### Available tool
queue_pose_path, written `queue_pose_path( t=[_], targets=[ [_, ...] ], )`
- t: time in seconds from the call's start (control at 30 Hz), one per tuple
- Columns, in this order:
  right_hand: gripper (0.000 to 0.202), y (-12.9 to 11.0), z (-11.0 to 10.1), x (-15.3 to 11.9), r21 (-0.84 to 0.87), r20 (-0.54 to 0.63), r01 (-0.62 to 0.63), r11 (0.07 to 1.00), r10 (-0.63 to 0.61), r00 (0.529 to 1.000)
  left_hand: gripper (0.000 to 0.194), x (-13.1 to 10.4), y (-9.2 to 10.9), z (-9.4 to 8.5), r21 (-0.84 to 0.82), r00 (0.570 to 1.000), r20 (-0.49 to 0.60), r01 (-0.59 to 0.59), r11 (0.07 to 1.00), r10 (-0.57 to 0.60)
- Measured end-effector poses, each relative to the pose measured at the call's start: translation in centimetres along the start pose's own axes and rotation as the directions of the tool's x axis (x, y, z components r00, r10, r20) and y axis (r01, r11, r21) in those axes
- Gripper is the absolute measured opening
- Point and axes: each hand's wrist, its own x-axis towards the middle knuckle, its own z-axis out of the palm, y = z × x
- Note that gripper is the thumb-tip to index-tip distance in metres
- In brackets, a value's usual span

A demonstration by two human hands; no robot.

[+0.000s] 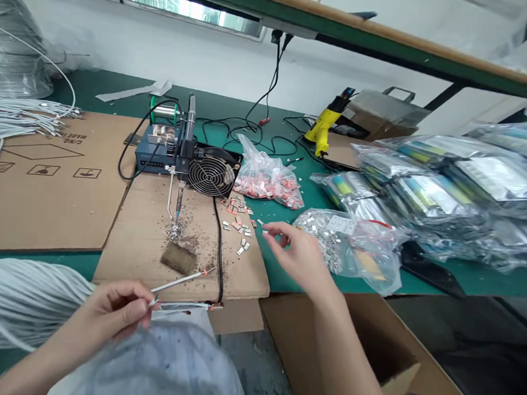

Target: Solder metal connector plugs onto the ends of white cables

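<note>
Low in the view, my left hand [115, 310] pinches a thin grey cable [177, 282], whose stripped end points right over the cardboard. My right hand [298, 255] is raised beside the scattered parts, thumb and forefinger closed around a small metal connector [265, 232], mostly hidden by the fingertips. Several small connector pieces with orange parts [238, 225] lie on the cardboard mat [153, 213] to its left. A soldering iron [181, 197] is held tip down in a stand, above grey solder scraps [175, 232]. Close to the cable lies a brown sponge [179, 258].
A coil of grey cable [18, 300] lies left. Bags of orange-marked parts [269, 180] and metal connectors [328, 239] lie on the bench. Further off are a small fan [211, 174], a yellow heat gun [326, 123] and wrapped packs [428, 192]. An open carton [347, 350] stands below.
</note>
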Motion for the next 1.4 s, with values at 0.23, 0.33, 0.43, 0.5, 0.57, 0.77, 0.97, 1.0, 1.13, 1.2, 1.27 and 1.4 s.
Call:
queue_pose_path(
  t=[0.23, 0.33, 0.43, 0.5, 0.57, 0.77, 0.97, 1.0, 1.13, 1.2, 1.27, 1.4],
  targets=[
    [0.016, 3.6, 1.2, 4.5, -0.168, 0.182, 0.137, 0.976, -0.106, 0.978, 0.038, 0.1, 0.4, -0.2, -0.103, 0.982, -0.178, 0.039, 0.994, -0.057],
    [0.015, 3.2, 1.8, 5.0, -0.173, 0.242, 0.219, 0.96, -0.174, 0.955, 0.036, 0.1, 0.5, -0.2, -0.128, 0.989, -0.135, 0.046, 0.991, -0.064],
    [0.012, 3.1, 2.0, 5.6, -0.154, 0.277, 0.276, 0.949, -0.226, 0.934, 0.036, 0.0, 0.8, -0.1, -0.142, 0.987, -0.136, 0.07, 0.987, -0.089],
    [0.013, 3.3, 2.1, 6.0, -0.13, 0.286, 0.296, 0.946, -0.25, 0.925, 0.039, -0.2, 1.1, 0.0, -0.145, 0.971, -0.216, 0.071, 0.987, -0.101],
    [0.014, 3.7, 2.2, 6.4, -0.099, 0.272, 0.293, 0.951, -0.257, 0.927, 0.04, -0.4, 1.3, 0.0, -0.129, 0.956, -0.278, 0.058, 0.99, -0.092],
    [0.018, 4.4, 1.9, 6.3, 0.089, 0.133, 0.156, 0.984, -0.167, 0.977, 0.026, 0.0, 1.3, -2.4, 0.129, 0.931, -0.365, 0.06, 0.99, -0.009],
    [0.019, -0.3, 1.6, 4.3, 0.457, 0.168, 0.071, 0.886, -0.165, 0.972, 0.026, 2.8, 4.2, -3.5, 0.428, 0.943, -0.33, 0.118, 0.896, 0.034],
    [0.017, -1.4, 1.8, 3.9, 0.549, 0.223, 0.026, 0.835, -0.177, 0.959, 0.027, 3.5, 4.8, -3.4, 0.479, 0.965, -0.258, 0.091, 0.873, 0.041],
    [0.016, -5.0, 3.5, 3.5, 0.734, 0.467, -0.222, 0.642, -0.239, 0.851, 0.025, 6.4, 5.8, -3.4, 0.546, 0.994, -0.104, 0.034, 0.837, 0.028],
    [0.018, -6.2, 4.7, 3.9, 0.737, 0.543, -0.327, 0.592, -0.23, 0.808, 0.023, 7.7, 5.7, -3.6, 0.485, 0.997, -0.069, 0.054, 0.873, -0.023],
    [0.018, -7.0, 5.8, 4.5, 0.727, 0.585, -0.407, 0.554, -0.188, 0.789, 0.022, 8.6, 5.4, -3.8, 0.416, 0.997, -0.038, 0.073, 0.906, -0.063],
    [0.027, -7.9, 7.7, 5.6, 0.71, 0.648, -0.543, 0.448, -0.114, 0.753, 0.02, 9.6, 5.1, -3.8, 0.351, 0.999, -0.01, 0.042, 0.935, -0.041]
  ],
)
